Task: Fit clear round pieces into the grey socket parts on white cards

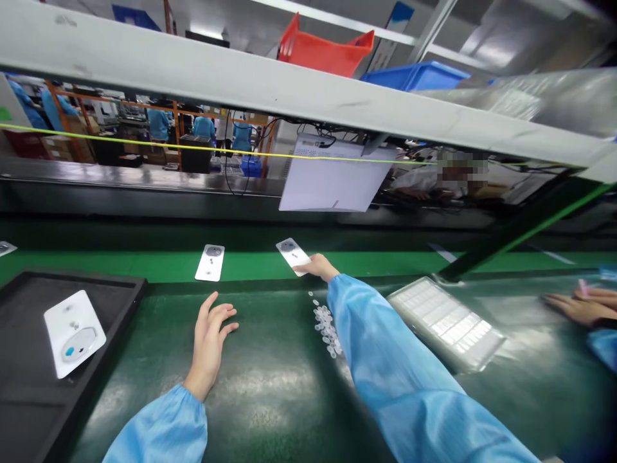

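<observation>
My right hand [320, 266] reaches to the green strip at the back and pinches the lower corner of a white phone back cover [291, 254] with a grey camera area. Over the green tabletop, my left hand [211, 337] hangs with fingers apart and nothing in it. Just beyond its fingertips lies a second white phone back cover [209, 269] on the green strip. A larger-looking white cover [67, 325], with a blue dot in its round camera area, rests on a black tray at the left. Small clear rings [326, 325] are heaped beside my right sleeve.
The black tray [29, 386] fills the left side. A clear-topped pack of white pieces [424, 302] lies right of my right arm. A green slanted post [511, 238] stands behind it. Another person's hands [583, 305] are at the right edge. A monitor [332, 177] hangs overhead.
</observation>
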### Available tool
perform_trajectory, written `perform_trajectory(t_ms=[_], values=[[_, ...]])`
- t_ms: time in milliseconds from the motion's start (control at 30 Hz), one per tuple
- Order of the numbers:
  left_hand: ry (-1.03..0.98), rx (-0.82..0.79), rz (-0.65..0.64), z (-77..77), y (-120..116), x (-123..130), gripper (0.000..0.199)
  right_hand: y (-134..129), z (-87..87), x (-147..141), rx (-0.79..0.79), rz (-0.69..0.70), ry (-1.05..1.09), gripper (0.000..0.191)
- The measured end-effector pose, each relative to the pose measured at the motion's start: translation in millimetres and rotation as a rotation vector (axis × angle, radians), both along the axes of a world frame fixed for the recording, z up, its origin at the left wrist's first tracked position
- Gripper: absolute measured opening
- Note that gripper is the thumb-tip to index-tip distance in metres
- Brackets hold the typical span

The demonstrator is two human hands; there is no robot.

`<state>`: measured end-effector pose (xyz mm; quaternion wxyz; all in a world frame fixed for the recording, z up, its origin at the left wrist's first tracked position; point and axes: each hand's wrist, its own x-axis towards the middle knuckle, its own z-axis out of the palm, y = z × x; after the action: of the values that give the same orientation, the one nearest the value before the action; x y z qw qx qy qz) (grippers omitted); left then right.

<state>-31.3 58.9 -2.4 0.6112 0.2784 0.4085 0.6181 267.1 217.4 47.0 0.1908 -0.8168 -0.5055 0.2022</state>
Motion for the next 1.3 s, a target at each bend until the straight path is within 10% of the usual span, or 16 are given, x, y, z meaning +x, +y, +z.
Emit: perform_trajectory(t_ms=[200,500,767,1000,1300], values=[[0.016,-0.011,-0.007,-0.6,1,0,0.075,-52,20.8,-48,0.101,0.26,0.368,0.02],[-0.023,0.01,-0.186,3.7,-16,10,0.077,-221,-37.4,-110,-0.205,0.788,0.948,0.054],[-0.06,-0.182,-0.315,18.0,-36,23,0.08,-221,-38.7,-97,-0.021,0.889,0.747,0.055],[0.15,-0.274,-0.347,16.1,-39,27,0.051,-220,-45.3,-85,0.257,0.502,0.867,0.049],[0.355,-0.161,-0.431,13.3,-42,25,0.028,-234,-39.7,-93,0.505,0.614,0.631,0.022]])
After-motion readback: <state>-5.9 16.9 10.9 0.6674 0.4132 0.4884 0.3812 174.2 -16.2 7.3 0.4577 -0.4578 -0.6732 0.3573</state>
